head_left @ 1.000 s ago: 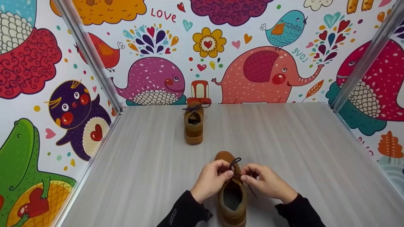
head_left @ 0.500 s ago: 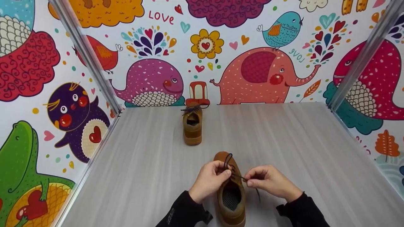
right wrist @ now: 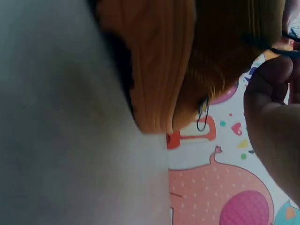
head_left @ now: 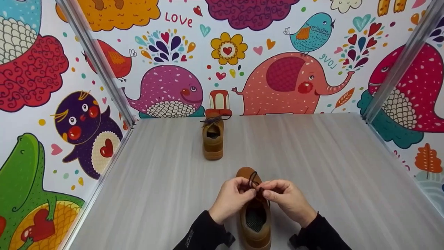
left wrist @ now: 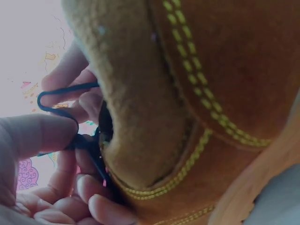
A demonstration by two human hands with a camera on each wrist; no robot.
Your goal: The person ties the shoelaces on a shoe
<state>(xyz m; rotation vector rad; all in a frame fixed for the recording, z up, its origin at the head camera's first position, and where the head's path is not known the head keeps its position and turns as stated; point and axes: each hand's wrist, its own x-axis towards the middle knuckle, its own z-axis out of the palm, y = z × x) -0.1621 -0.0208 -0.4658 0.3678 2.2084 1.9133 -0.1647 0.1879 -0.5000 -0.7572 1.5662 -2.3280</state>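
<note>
A brown lace-up shoe (head_left: 257,239) lies at the front of the table, toe pointing away and its opening toward me. My left hand (head_left: 230,198) pinches the dark shoelace (head_left: 253,178) over the tongue, and a loop stands up beyond its fingertips. From the other side, my right hand (head_left: 290,199) brings thumb and forefinger together on the lace, close to the left fingertips. In the left wrist view, the lace (left wrist: 61,88) bends between both hands' fingers beside the shoe's collar (left wrist: 126,93). The fingers partly hide the crossing of the lace.
A second brown shoe (head_left: 213,147) with dark laces stands farther back, left of centre, near the back wall. Printed panels (head_left: 222,62) enclose the grey table (head_left: 166,180) at the back and sides, with metal posts (head_left: 100,69) at the corners.
My right hand first drew the lace out to the right, then came back in to the left fingertips. My left hand has stayed nearly in place, holding the loop.
</note>
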